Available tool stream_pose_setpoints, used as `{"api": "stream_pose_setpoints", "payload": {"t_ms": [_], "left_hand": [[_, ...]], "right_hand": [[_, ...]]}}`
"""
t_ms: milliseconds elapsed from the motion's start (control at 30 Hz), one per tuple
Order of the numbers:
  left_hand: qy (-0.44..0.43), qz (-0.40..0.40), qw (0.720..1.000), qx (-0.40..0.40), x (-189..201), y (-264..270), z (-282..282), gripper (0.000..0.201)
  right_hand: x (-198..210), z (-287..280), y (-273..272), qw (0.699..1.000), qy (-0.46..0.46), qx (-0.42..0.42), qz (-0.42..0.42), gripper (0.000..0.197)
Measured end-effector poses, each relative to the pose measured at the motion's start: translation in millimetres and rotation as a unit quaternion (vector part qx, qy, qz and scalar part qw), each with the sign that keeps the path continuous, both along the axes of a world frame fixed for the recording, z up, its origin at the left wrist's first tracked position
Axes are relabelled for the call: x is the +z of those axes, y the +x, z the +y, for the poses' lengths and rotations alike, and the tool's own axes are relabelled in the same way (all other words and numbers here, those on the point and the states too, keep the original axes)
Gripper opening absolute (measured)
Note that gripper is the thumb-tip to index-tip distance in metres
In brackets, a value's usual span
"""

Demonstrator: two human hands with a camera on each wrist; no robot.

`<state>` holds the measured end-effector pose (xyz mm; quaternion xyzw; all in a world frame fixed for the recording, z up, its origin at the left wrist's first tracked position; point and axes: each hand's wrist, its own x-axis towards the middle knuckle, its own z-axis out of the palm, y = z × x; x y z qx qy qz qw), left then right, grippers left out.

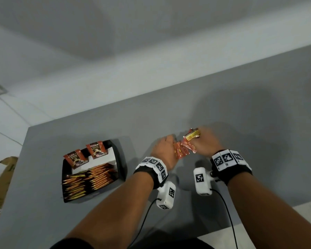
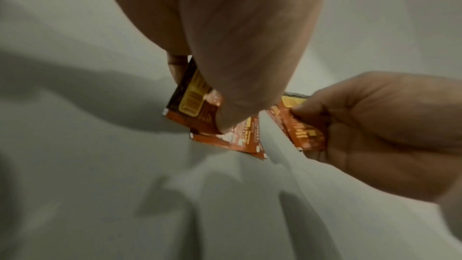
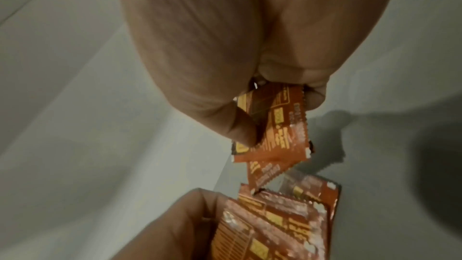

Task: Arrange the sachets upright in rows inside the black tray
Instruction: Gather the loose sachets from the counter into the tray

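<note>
Lower left of the head view: black tray [image 1: 119,159] on the grey table [image 1: 241,108], near rows packed with sachets on edge, two larger sachets [image 1: 76,159] propped upright at the back, white floor bare between them. Right of the tray, well apart from it: left hand [image 1: 164,151], fingers curled round a fanned bunch of red sachets [image 1: 180,151], long edges running roughly toward the upper left of the frame. Further right, almost touching: right hand [image 1: 207,143], fingers [image 3: 243,126] pinching a second small bunch [image 1: 191,139], gold-backed packet on top. Both bunches off the table, not yet squared. Tray lying to the left of both, so left hand nearer; likely next, merging the bunches, turning them on edge, carrying leftward into the bare strip
</note>
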<state>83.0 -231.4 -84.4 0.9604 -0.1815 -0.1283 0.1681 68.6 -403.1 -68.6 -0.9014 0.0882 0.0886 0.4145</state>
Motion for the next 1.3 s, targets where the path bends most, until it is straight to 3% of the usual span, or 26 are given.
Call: {"api": "stream_pose_setpoints", "payload": {"t_ms": [100, 167, 233, 333, 433, 500, 567, 667, 767, 867, 1000, 1067, 1200, 1300], "left_hand": [[-0.003, 0.016, 1.0, 0.011, 14.0, -4.3, 12.7, 0.04], [0.031, 0.011, 0.999, -0.003, 25.9, -4.3, 26.3, 0.037], [0.058, 0.0, 0.998, -0.005, 39.6, -0.8, 45.5, 0.036], [0.036, 0.002, 0.999, 0.013, 64.1, 8.8, 81.1, 0.021], [-0.003, 0.002, 0.999, 0.044, 89.7, 20.6, 127.3, 0.008], [-0.007, -0.007, 0.997, 0.079, 102.3, 25.4, 165.0, 0.01], [0.006, -0.005, 0.993, 0.12, 106.5, 28.7, 207.3, 0.011], [0.091, 0.005, 0.983, 0.162, 105.7, 29.2, 264.1, 0.018], [0.19, 0.023, 0.968, 0.162, 91.7, 25.2, 297.7, 0.028], [0.167, 0.032, 0.973, 0.154, 74.4, 20.9, 310.3, 0.015], [0.103, -0.035, 0.983, 0.15, 63.1, 14.1, 314.2, 0.008], [0.073, -0.046, 0.986, 0.146, 61.4, 8.5, 318.7, 0.015], [0.039, -0.017, 0.992, 0.116, 58.5, 1.6, 323.3, 0.036], [0.035, -0.005, 0.994, 0.1, 54.1, -2.5, 325.5, 0.035]], "right_hand": [[-2.9, 17.4, 13.2, 0.999, -0.015, 0.045, 0.02, 0.014], [-9.8, 28.1, 17.1, 0.992, -0.071, 0.096, 0.036, 0.02], [-19.9, 37.7, 17.9, 0.985, -0.113, 0.115, 0.066, 0.014], [-35.9, 42.3, 17.9, 0.967, -0.223, 0.099, 0.076, 0.052], [-36.1, 47.3, 18.7, 0.945, -0.299, 0.111, 0.07, 0.041], [-31.6, 47.8, 21.4, 0.953, -0.265, 0.119, 0.087, 0.022], [-23.3, 52.4, 21.4, 0.966, -0.214, 0.11, 0.098, 0.014], [-15.8, 74.0, 31.0, 0.987, -0.125, 0.084, 0.048, 0.028], [10.1, 124.6, 41.9, 0.992, -0.06, 0.108, -0.024, 0.033], [44.6, 189.7, 43.4, 0.983, -0.026, 0.169, -0.071, 0.01], [50.3, 252.2, 45.6, 0.964, -0.039, 0.238, -0.112, 0.009], [41.9, 276.2, 43.8, 0.953, -0.089, 0.262, -0.119, 0.017], [28.8, 301.0, 36.5, 0.936, -0.167, 0.285, -0.124, 0.031], [26.4, 308.7, 40.6, 0.925, -0.215, 0.295, -0.108, 0.033]]}}
